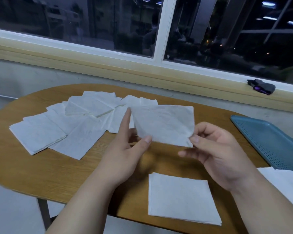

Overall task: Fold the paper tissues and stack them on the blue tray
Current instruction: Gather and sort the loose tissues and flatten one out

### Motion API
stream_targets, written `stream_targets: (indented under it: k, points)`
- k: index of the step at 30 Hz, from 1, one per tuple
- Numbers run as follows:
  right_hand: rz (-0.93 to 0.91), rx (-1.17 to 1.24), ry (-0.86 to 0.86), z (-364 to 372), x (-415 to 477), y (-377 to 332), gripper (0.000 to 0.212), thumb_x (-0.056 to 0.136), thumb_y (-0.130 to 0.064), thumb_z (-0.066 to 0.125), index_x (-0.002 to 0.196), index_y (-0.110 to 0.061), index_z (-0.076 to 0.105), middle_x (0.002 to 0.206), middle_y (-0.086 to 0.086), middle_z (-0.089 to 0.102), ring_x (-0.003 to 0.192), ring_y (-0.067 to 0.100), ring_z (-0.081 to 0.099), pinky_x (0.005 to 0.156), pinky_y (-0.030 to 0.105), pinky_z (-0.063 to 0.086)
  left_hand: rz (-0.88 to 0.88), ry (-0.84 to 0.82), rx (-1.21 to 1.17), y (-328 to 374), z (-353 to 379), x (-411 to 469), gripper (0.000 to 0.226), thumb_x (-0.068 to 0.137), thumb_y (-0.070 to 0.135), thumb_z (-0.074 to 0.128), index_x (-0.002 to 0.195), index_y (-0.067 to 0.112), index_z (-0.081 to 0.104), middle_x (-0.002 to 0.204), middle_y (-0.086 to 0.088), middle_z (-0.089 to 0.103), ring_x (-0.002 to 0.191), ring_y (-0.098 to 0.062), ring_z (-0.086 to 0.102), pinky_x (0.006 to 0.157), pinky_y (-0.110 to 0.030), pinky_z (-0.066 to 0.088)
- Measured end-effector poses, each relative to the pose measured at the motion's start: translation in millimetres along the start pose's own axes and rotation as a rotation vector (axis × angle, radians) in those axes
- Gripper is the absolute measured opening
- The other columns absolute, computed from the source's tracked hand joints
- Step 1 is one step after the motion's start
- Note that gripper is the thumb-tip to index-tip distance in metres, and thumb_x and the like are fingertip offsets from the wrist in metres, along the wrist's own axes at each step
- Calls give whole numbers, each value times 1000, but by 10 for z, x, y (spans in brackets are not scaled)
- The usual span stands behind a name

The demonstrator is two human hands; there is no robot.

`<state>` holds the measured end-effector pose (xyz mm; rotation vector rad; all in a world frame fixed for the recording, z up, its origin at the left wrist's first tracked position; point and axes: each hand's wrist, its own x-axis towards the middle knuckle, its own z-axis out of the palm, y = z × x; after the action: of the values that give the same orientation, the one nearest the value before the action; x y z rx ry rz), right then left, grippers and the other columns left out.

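Note:
A white paper tissue point(166, 124) is held up above the middle of the wooden table point(57, 166). My left hand point(125, 149) pinches its lower left edge with the thumb, index finger stretched up along the side. My right hand point(216, 152) pinches its lower right corner between thumb and index finger. Several unfolded tissues point(66, 125) lie fanned out at the table's far left. One folded tissue point(181, 198) lies flat at the near edge, below my hands. The blue perforated tray point(267, 139) sits at the right edge of the table.
A window sill point(142, 71) runs behind the table, with a dark cloth-like object point(261, 86) on it at the right. Another white sheet point(287, 184) lies at the right, near the tray's front corner. The table's near edge drops to a pale floor.

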<state>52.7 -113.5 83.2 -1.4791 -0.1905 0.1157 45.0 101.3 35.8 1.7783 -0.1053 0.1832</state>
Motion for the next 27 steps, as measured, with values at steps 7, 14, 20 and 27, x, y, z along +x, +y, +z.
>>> stream_targets:
  k: [7,14,20,27]
  points:
    - [109,298,161,-212,-527,225,33,71,-13,65,96,8,61,91,26,71,73,32,71,57,34,60,153,8,-77,124,193,-309,72,91,29,69,129,78,30,87,10,67,82,-7,66,82,-23,53]
    - [81,-280,328,-211,-830,304,46,93,-14,67,130,-36,51,89,-7,77,80,14,74,69,36,61,60,-145,262,71,366,-501,25,87,23,71,93,47,76,82,26,69,78,2,63,67,-7,41]
    - [-74,-751,279,-342,-843,578,30,95,-28,63,116,-48,69,95,-33,67,90,-7,60,74,5,44,-103,-218,379,2,333,-553,18,85,29,75,99,39,75,74,16,72,71,2,66,60,-7,41]
    - [-97,-968,201,-437,-749,737,21,96,-27,61,110,-32,76,79,-35,55,93,-8,49,73,4,35,-131,-273,536,-30,295,-546,20,83,33,77,101,41,76,72,16,68,69,1,65,60,-12,48]
